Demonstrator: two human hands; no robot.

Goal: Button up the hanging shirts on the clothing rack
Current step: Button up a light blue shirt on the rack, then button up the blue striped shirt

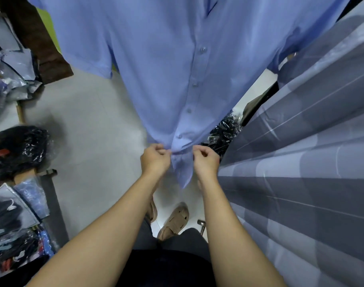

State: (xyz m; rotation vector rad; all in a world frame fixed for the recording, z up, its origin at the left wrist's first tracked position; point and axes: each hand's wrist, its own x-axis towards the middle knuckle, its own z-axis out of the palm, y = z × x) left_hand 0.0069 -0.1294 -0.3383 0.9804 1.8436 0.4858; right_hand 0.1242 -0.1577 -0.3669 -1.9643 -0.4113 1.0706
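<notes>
1. Plastic bags (15, 146) lie at my left on the floor, dark and shiny, with folded clothes inside; I cannot tell what kind. More clear packets (13, 216) with dark and blue garments are stacked lower at the left edge.
2. One light blue shirt (177, 69) hangs in front of me, front side toward me. I count four closed buttons (202, 49) along its placket, going down to the hem.
3. My left hand (155, 159) and my right hand (206, 161) are near each other at the shirt's bottom. Each one pinches the cloth with curled fingers, one at each side of the placket, just under the lowest closed button. The hem tails hang down between my wrists.
4. One grey striped garment (301, 162) fills the right side and almost touches my right forearm, so little room is there.
5. The pale tiled floor (90, 131) is open between the shirt and the bags. My two beige shoes (173, 221) stand below the hem.
</notes>
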